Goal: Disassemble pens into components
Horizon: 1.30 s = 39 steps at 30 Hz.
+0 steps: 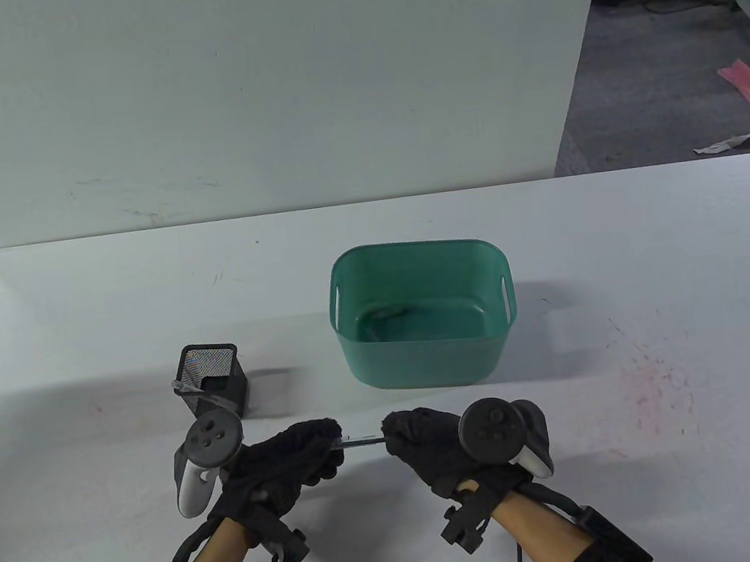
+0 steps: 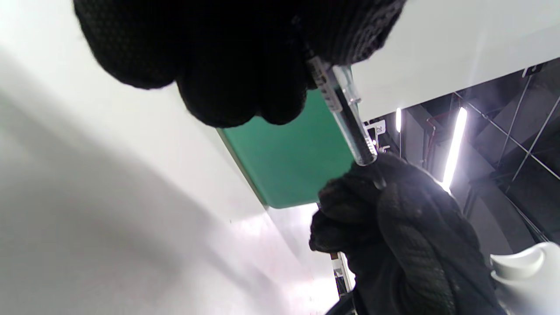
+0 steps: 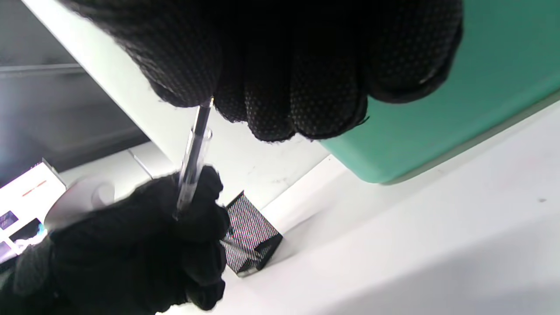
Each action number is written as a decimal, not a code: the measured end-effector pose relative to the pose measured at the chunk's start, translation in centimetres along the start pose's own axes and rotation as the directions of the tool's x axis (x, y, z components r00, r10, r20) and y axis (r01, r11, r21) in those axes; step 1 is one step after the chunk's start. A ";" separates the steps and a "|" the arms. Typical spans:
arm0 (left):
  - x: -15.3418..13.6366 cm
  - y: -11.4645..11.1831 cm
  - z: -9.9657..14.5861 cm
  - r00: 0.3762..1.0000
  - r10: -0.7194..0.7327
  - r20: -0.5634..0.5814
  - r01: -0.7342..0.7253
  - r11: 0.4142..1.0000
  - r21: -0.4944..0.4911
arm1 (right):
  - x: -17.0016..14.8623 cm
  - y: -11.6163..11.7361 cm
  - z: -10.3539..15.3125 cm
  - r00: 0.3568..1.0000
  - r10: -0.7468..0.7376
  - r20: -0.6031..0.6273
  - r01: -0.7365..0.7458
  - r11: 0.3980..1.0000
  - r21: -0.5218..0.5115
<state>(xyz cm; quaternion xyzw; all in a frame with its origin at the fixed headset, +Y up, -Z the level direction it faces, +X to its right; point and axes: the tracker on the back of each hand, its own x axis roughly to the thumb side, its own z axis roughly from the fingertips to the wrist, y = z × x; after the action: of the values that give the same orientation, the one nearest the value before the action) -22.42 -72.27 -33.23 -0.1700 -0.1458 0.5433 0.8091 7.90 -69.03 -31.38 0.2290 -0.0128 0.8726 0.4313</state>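
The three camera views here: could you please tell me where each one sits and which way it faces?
Table view: above the table, looking down at the green bin, mesh pen holder and both hands, left hand and right hand, holding a pen.
Left wrist view: under the left wrist, looking up past its fingers toward the right hand.
Right wrist view: under the right wrist, facing the left hand and holder.
Shared: all three show the pen and bin.

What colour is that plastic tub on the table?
Green, a teal shade; the tub shows best in the table view.
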 end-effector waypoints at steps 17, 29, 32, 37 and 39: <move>-0.7 3.4 0.9 1.000 0.002 -0.029 0.002 0.987 0.160 | 0.4 -8.5 -1.8 0.976 -0.083 -0.201 -0.014 0.898 -0.439; 0.5 3.2 1.5 0.988 -0.154 -0.003 0.151 0.968 0.202 | 2.8 -7.8 -8.5 0.804 0.083 -0.588 -0.361 0.855 -0.373; 0.6 3.3 1.6 0.978 -0.211 -0.005 0.207 0.956 0.210 | 2.7 -7.6 -9.6 0.763 0.061 -0.644 -0.373 0.855 -0.361; 0.6 3.6 1.7 0.975 -0.220 -0.008 0.216 0.950 0.223 | 2.0 -7.8 -10.2 0.740 -0.022 -0.672 -0.330 0.859 -0.391; 0.7 3.6 1.7 0.974 -0.227 -0.010 0.224 0.949 0.223 | 1.5 -7.9 -9.9 0.749 -0.052 -0.661 -0.292 0.869 -0.400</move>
<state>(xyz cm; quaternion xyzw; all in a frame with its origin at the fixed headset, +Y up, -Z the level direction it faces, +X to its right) -25.87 -70.18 -33.20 -0.0562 -0.1090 0.4617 0.8785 9.27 -60.75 -40.99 -0.2048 -0.0926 0.8921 0.3921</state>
